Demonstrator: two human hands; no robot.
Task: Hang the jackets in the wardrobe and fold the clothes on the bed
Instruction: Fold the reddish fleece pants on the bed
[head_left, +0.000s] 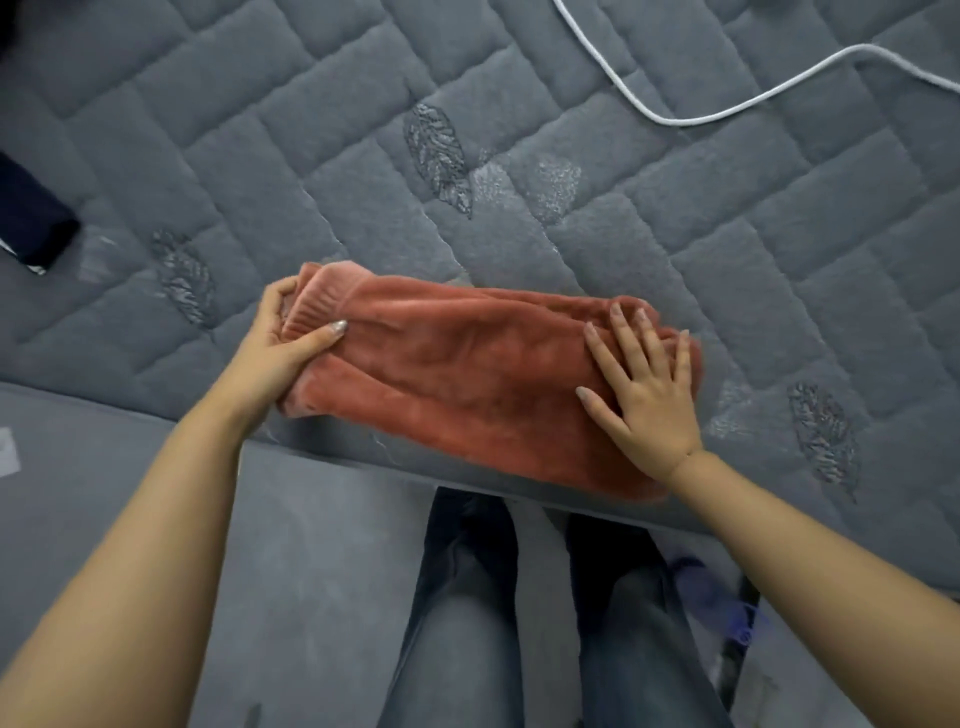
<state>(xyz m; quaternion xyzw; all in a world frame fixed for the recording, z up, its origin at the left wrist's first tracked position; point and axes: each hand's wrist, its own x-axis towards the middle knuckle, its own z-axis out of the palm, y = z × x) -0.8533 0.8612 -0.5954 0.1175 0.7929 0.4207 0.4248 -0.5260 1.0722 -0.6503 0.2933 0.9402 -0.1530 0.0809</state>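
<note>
Your left fingers (284, 306) curl round the ribbed end of the folded pink fleece garment (467, 374), thumb laid across its top and the rest tucked behind, so your left hand (291, 345) grips that end at about nine o'clock of the bundle. Your right fingers (631, 332) lie straight and spread, grasping nothing; your right hand (644, 395) presses flat on the garment's other end, at about three o'clock.

The garment lies as a long folded strip across the near edge of the grey quilted bed (571, 208), close in front of your legs, its length running from nine to three o'clock.

Farther out, a white cable (691, 120) loops over the quilt toward one o'clock, well apart from the garment. A dark folded cloth (31, 218) sits at the frame's edge near ten o'clock, also well apart; what it is cannot be told.
</note>
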